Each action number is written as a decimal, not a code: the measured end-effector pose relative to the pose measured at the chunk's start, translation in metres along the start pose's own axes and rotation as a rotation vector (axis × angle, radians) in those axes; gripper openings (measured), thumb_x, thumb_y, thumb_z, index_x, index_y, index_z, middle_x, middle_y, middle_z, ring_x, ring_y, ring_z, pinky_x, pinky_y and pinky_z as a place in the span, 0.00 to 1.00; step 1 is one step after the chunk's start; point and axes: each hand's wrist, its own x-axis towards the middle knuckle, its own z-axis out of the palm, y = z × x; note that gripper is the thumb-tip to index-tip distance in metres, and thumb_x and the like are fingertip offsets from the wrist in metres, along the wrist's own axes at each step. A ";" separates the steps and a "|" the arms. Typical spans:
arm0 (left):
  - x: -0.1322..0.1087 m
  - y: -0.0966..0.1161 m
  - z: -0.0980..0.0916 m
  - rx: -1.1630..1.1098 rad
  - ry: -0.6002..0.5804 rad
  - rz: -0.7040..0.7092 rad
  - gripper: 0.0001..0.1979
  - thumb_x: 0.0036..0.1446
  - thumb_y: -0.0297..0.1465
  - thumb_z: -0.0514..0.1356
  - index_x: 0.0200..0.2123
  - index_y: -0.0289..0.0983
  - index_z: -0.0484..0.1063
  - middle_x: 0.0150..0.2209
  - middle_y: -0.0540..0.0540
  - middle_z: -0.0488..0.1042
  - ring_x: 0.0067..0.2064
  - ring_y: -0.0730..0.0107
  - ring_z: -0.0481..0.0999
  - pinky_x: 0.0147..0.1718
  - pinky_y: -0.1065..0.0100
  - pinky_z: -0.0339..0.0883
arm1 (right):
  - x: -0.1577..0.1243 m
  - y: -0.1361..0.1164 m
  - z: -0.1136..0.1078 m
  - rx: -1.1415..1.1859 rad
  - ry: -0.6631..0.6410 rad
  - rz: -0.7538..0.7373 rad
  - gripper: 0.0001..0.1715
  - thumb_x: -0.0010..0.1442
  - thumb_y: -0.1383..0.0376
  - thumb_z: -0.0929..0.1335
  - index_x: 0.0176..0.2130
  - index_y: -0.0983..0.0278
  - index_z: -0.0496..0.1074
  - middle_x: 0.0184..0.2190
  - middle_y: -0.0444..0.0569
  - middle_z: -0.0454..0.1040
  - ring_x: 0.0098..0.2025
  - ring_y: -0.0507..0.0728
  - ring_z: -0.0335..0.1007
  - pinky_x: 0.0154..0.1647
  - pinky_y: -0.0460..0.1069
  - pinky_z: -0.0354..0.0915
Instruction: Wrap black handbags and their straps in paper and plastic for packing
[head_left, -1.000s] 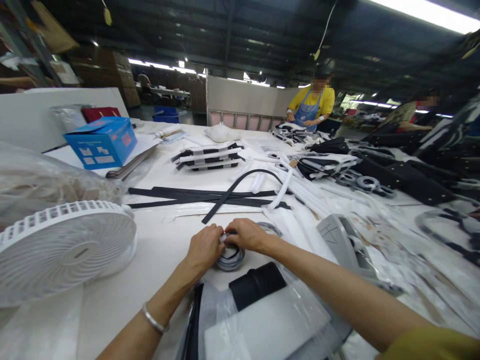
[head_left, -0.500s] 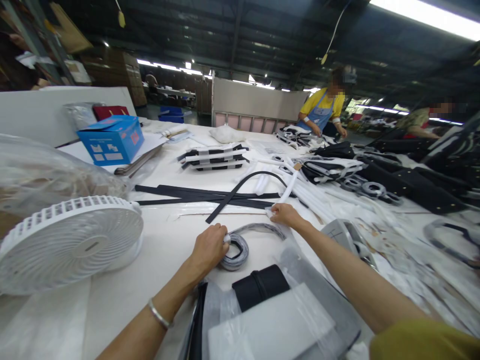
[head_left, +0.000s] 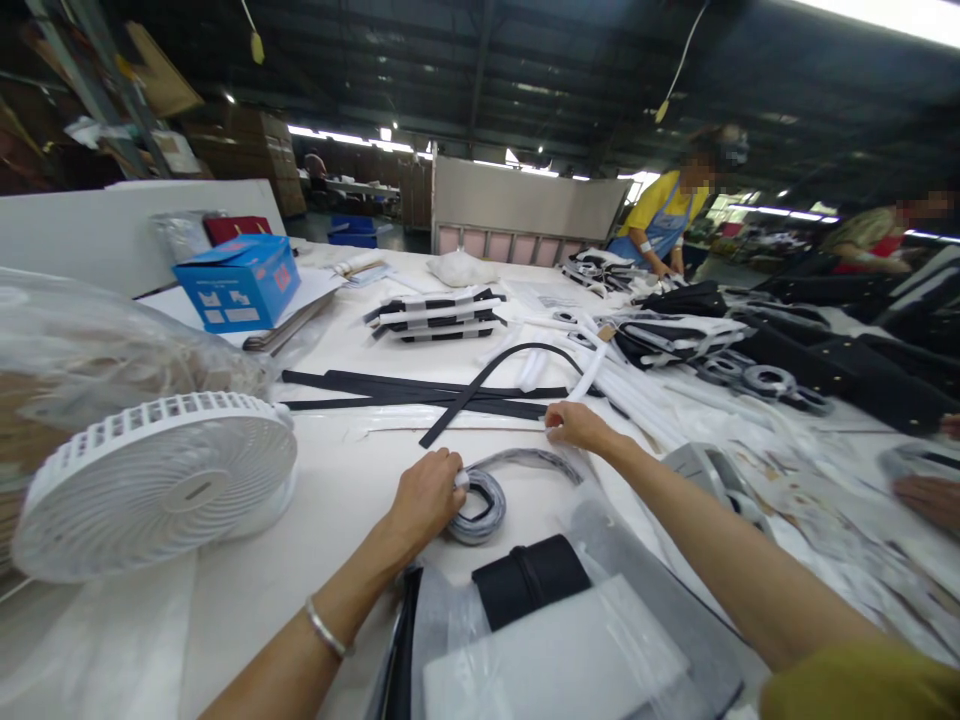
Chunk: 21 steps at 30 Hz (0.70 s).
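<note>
My left hand [head_left: 424,497] is closed on a grey coiled roll of tape [head_left: 475,508] lying on the white table [head_left: 337,480]. A loose grey length of the tape [head_left: 525,459] arcs from the roll toward my right hand [head_left: 576,427]. That hand pinches the tape's white end at the edge of several long black strips [head_left: 420,391]. A silver bangle sits on my left wrist.
A white fan [head_left: 154,484] lies at the left beside a clear plastic bag [head_left: 90,350]. A blue box [head_left: 238,283] stands behind. Black folded pieces in plastic [head_left: 532,585] lie near me. Two other people [head_left: 667,225] work at the far end.
My right hand left the roll and moved up and right, drawing a length of tape out toward the black strips. My left hand stayed on the roll.
</note>
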 end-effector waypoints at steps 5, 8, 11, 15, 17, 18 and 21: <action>0.000 -0.001 -0.001 -0.012 0.002 0.020 0.07 0.57 0.30 0.58 0.40 0.40 0.70 0.44 0.45 0.75 0.46 0.61 0.74 0.42 0.64 0.66 | -0.010 0.006 -0.021 0.158 0.011 0.036 0.08 0.52 0.62 0.71 0.31 0.65 0.75 0.27 0.46 0.76 0.31 0.53 0.71 0.30 0.45 0.62; 0.000 -0.003 0.001 -0.015 0.023 0.027 0.06 0.57 0.30 0.58 0.40 0.39 0.70 0.43 0.44 0.75 0.46 0.61 0.74 0.41 0.65 0.66 | -0.019 0.001 -0.030 0.203 -0.017 0.050 0.10 0.55 0.61 0.70 0.30 0.66 0.75 0.23 0.45 0.76 0.26 0.52 0.70 0.26 0.44 0.61; 0.000 -0.004 0.005 -0.016 0.049 0.040 0.07 0.57 0.30 0.58 0.40 0.39 0.70 0.43 0.44 0.75 0.46 0.60 0.74 0.41 0.64 0.66 | -0.027 -0.006 -0.032 0.199 -0.032 0.058 0.11 0.55 0.61 0.69 0.27 0.66 0.75 0.19 0.44 0.74 0.23 0.51 0.68 0.25 0.43 0.59; 0.001 -0.005 0.008 -0.015 0.055 0.040 0.07 0.57 0.31 0.58 0.40 0.39 0.71 0.43 0.45 0.75 0.46 0.59 0.74 0.40 0.64 0.66 | -0.030 -0.009 -0.031 0.195 -0.041 0.074 0.15 0.59 0.59 0.67 0.27 0.66 0.77 0.14 0.44 0.71 0.20 0.50 0.65 0.23 0.43 0.56; 0.002 -0.006 0.008 -0.010 0.052 0.035 0.07 0.57 0.31 0.58 0.40 0.39 0.71 0.43 0.44 0.75 0.46 0.59 0.75 0.40 0.64 0.66 | -0.031 -0.008 -0.033 0.213 -0.034 0.095 0.17 0.60 0.57 0.66 0.32 0.66 0.79 0.14 0.44 0.71 0.18 0.50 0.64 0.22 0.44 0.54; 0.003 -0.006 0.008 -0.006 0.051 0.033 0.07 0.57 0.31 0.58 0.40 0.39 0.71 0.43 0.44 0.75 0.46 0.60 0.75 0.40 0.64 0.66 | -0.031 -0.006 -0.034 0.232 -0.029 0.107 0.18 0.60 0.56 0.66 0.34 0.66 0.79 0.14 0.44 0.71 0.18 0.49 0.63 0.21 0.43 0.53; 0.003 -0.005 0.008 0.003 0.050 0.037 0.07 0.57 0.31 0.58 0.40 0.38 0.71 0.43 0.44 0.75 0.46 0.60 0.75 0.41 0.65 0.66 | -0.035 -0.005 -0.041 0.322 -0.010 0.140 0.21 0.59 0.53 0.67 0.39 0.67 0.80 0.13 0.44 0.70 0.16 0.48 0.59 0.19 0.43 0.51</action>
